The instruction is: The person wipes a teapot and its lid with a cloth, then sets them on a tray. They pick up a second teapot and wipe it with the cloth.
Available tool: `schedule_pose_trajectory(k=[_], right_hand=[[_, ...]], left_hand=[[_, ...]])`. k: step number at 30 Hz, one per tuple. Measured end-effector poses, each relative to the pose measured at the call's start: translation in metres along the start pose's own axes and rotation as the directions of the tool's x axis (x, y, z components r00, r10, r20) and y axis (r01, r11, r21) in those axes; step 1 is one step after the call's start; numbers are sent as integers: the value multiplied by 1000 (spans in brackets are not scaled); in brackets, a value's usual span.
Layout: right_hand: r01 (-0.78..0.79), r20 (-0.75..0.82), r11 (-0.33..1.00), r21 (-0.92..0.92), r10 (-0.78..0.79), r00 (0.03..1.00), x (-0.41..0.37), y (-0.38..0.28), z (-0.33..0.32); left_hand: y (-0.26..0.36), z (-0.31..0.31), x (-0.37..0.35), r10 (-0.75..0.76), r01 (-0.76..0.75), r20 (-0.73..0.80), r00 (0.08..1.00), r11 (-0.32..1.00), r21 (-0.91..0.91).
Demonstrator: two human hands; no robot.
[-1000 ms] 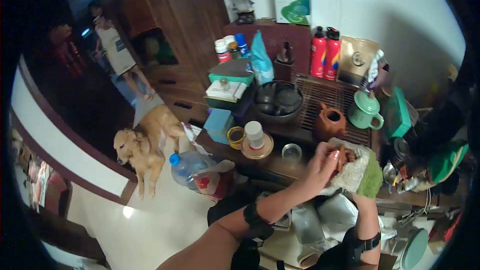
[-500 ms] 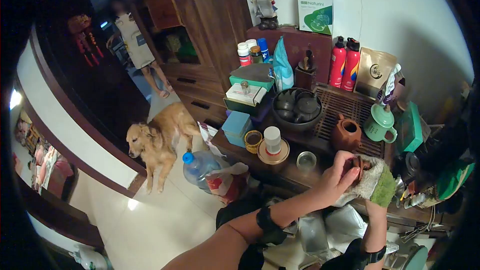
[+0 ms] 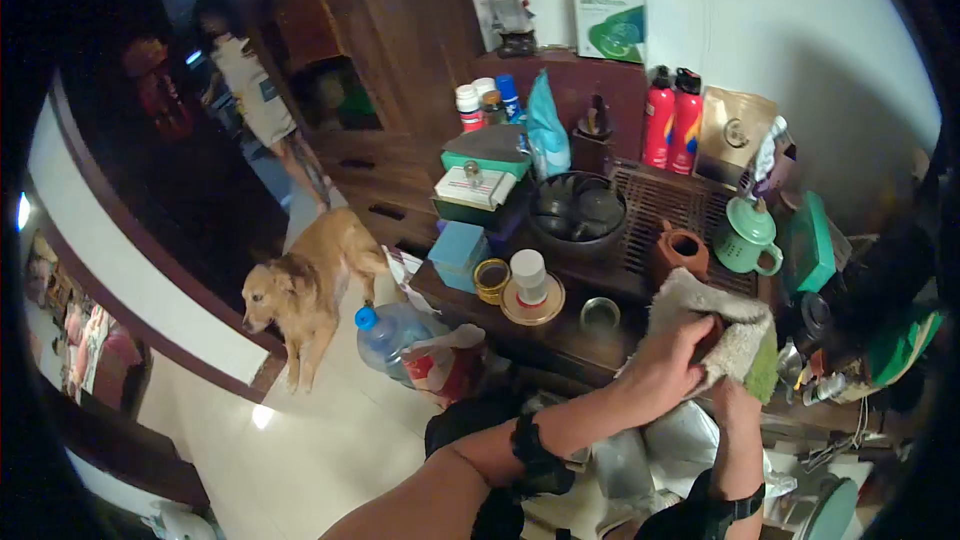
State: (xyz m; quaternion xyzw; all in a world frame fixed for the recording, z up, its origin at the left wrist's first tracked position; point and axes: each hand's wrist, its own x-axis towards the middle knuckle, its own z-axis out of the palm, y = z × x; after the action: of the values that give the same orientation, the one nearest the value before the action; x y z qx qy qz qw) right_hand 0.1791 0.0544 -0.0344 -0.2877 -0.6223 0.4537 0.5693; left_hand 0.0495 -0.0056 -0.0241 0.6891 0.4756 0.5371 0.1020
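A white-and-green towel (image 3: 715, 315) is bunched between my two hands, in front of an uncovered brown clay teapot (image 3: 683, 248). My left hand (image 3: 668, 355) is closed on a small reddish-brown clay piece (image 3: 712, 332), mostly hidden by my fingers and the folds of cloth. From below, my right hand (image 3: 738, 398) grips the towel, its fingers largely covered by it. Close by stand a light green lidded mug (image 3: 748, 240) and a small glass cup (image 3: 600, 314).
The slatted tea tray (image 3: 655, 208) carries the teapot and mug. Left of it are a dark bowl of cups (image 3: 577, 210), a white-capped jar (image 3: 529, 277) and a blue box (image 3: 458, 255). A dog (image 3: 318, 285) lies on the floor; a person (image 3: 255, 95) stands behind it.
The towel has been folded up around the clay piece, covering more of it. My left hand has shifted slightly down and left, and the whole view has swung a little.
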Motion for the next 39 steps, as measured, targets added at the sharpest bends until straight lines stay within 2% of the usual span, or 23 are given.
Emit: schedule_pose_trajectory(k=[1,3,4,5,6,7,9,11,12,15,16,17,18,19,21,23,26,29,30,32,34,36,39], right_hand=[[9,58,994,-108,-3,998,2,-3,-2],[40,163,956,-292,9,987,4,-3,-10],[100,213,916,-389,-16,977,6,-14,-9],[157,267,864,-479,-28,963,8,-24,-4],[100,262,950,-296,-20,965,9,-26,-3],[50,256,995,-92,-25,966,9,-25,-2],[-120,198,966,231,74,977,5,-22,2],[-208,295,946,250,130,947,10,-12,-6],[-117,304,979,167,62,951,11,-13,-6],[76,415,996,-49,-49,908,14,-6,-16],[130,465,985,-109,-65,883,14,-2,-19],[188,507,973,-134,-96,856,13,3,-20],[247,550,957,-155,-124,826,13,7,-21],[305,593,937,-171,-149,791,13,9,-22],[40,515,998,41,-55,855,9,7,-17],[-204,492,964,172,96,865,7,7,-15],[-169,405,957,236,61,912,8,13,-13],[7,403,999,45,-24,915,14,11,-17],[-152,394,952,265,37,918,13,6,-13],[-140,342,948,285,36,939,9,3,-11],[-233,317,855,463,86,945,7,4,-5],[-379,339,565,733,180,924,6,9,2],[-375,306,513,772,218,927,4,9,6]], left_hand=[[1,-2,1,0,0,9,1000,1000,9],[-8,2,5,-96,87,-30,995,972,-216],[-9,3,6,-96,79,-105,990,984,-161],[0,-7,10,-190,176,-29,981,948,-264],[1,-10,12,-151,140,-36,988,966,-219],[1,-13,11,-281,291,82,956,881,-373],[-7,-7,8,-421,432,144,895,741,-514],[-11,-6,7,-538,564,323,778,376,-735],[-10,-6,10,-591,608,387,708,232,-759],[-8,-16,13,-592,690,516,619,96,-718],[-26,-14,10,-394,631,622,677,-125,-766],[-44,-11,7,-174,615,694,698,-351,-706],[-18,-11,14,-485,676,650,586,-151,-722],[-13,-11,15,-569,695,604,558,-76,-715],[-4,-12,16,-721,751,493,487,57,-658],[11,-17,21,-684,740,501,530,84,-668],[3,-14,14,-592,673,439,676,253,-695],[-6,-7,7,-366,450,262,893,746,-492],[-4,-9,8,-356,424,232,905,785,-452],[7,-15,11,-382,434,221,897,853,-291],[12,-17,12,-355,380,165,920,912,-157],[11,-14,11,-260,264,79,962,963,-53],[12,-16,12,-276,275,75,958,961,30]])
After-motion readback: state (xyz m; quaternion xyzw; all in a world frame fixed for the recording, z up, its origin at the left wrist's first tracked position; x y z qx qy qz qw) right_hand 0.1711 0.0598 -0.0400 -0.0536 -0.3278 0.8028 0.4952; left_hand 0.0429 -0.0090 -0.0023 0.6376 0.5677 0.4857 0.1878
